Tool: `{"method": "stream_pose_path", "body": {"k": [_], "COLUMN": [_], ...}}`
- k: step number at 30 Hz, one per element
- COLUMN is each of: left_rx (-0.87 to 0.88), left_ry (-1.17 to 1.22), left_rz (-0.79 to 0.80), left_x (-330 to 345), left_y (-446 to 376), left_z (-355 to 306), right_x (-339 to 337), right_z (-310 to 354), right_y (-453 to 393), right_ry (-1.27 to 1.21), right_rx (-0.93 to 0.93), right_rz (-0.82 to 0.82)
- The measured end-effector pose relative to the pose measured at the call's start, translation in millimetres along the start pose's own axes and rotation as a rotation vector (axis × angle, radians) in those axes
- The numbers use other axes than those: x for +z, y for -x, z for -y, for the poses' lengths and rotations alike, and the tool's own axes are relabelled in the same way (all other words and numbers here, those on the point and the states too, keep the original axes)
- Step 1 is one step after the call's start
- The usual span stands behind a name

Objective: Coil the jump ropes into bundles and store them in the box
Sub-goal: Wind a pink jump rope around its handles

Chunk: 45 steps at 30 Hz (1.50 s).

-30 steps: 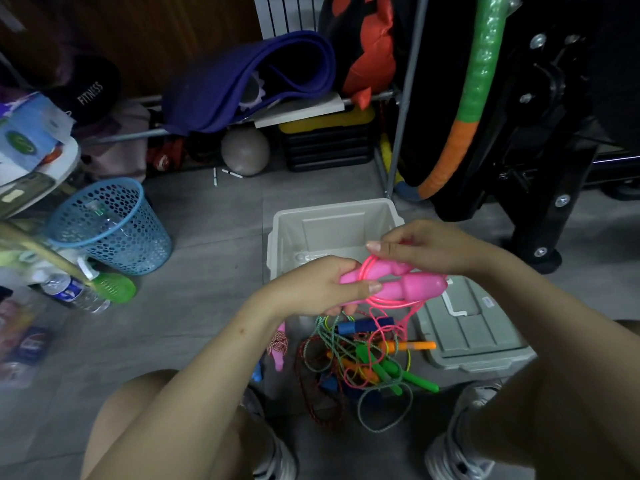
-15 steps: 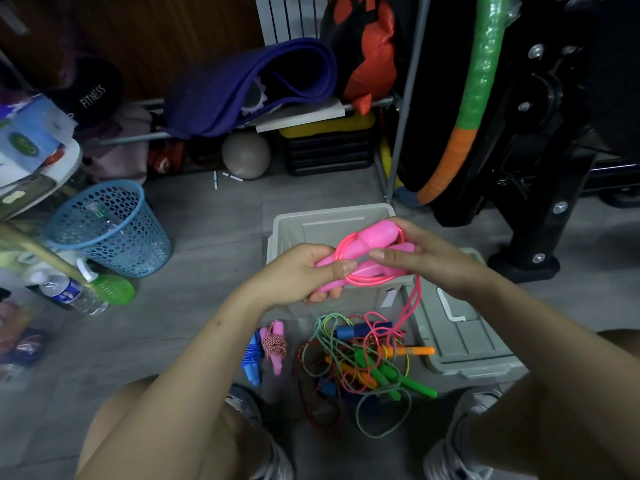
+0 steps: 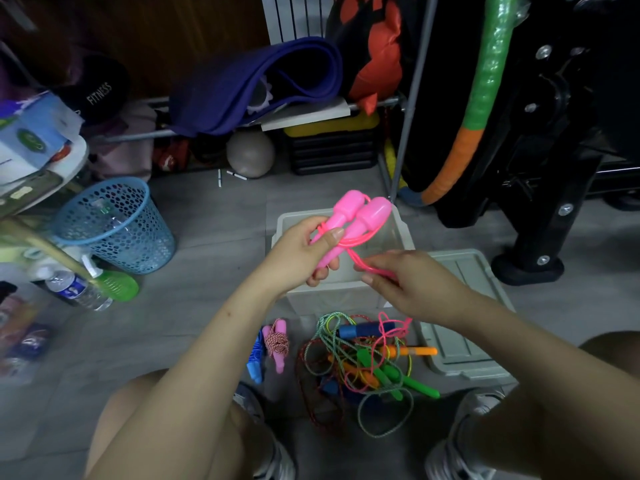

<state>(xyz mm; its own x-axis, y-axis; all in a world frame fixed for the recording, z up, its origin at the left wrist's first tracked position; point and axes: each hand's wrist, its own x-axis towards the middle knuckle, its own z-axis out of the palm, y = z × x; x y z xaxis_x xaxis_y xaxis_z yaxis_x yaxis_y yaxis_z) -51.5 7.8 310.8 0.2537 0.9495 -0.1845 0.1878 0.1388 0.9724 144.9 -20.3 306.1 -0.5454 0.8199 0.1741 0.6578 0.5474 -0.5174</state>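
The left hand (image 3: 304, 251) grips both pink handles (image 3: 349, 223) above the box (image 3: 403, 233). The right hand (image 3: 412, 282) pinches the pink cord (image 3: 360, 263).

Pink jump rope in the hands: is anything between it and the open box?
Nothing visible blocks it. The pink jump rope is held right above the open box; the lid lies off to the right on the floor.

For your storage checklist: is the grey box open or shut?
Open. The grey box shows its bare inside behind the hands, and its lid lies flat on the floor beside it, on the right.
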Motion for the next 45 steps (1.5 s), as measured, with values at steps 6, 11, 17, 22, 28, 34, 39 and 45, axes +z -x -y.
{"method": "stream_pose_path", "body": {"k": [6,11,17,22,28,34,39,45], "left_rx": [0.085,0.139,0.211,0.260,0.338,0.377,0.317,0.287], "left_ry": [-0.117,-0.275,-0.737,-0.895,-0.874,-0.732,-0.534,-0.222], "left_rz": [0.036,0.138,0.133,0.176,0.213,0.245,0.240,0.137], "left_x": [5,9,26,31,28,24,22,13], "left_y": [-1,1,6,6,14,21,25,24], "left_z": [3,5,4,6,4,-4,0,-1], "right_x": [-13,-25,-27,-35,-45,-49,-46,-38], "right_z": [2,0,7,5,-6,-15,-23,-18], "right_y": [3,0,-4,-7,-12,-13,-12,-5], "right_ry": [0.087,0.145,-0.066,-0.370,-0.008,-0.526,-0.747,-0.889], "right_rx": [-0.043,-0.120,0.175,0.374,0.304,0.180,0.216,0.188], "right_rz": [-0.163,-0.184,-0.127,0.014,-0.067,0.075,0.132,0.136]}}
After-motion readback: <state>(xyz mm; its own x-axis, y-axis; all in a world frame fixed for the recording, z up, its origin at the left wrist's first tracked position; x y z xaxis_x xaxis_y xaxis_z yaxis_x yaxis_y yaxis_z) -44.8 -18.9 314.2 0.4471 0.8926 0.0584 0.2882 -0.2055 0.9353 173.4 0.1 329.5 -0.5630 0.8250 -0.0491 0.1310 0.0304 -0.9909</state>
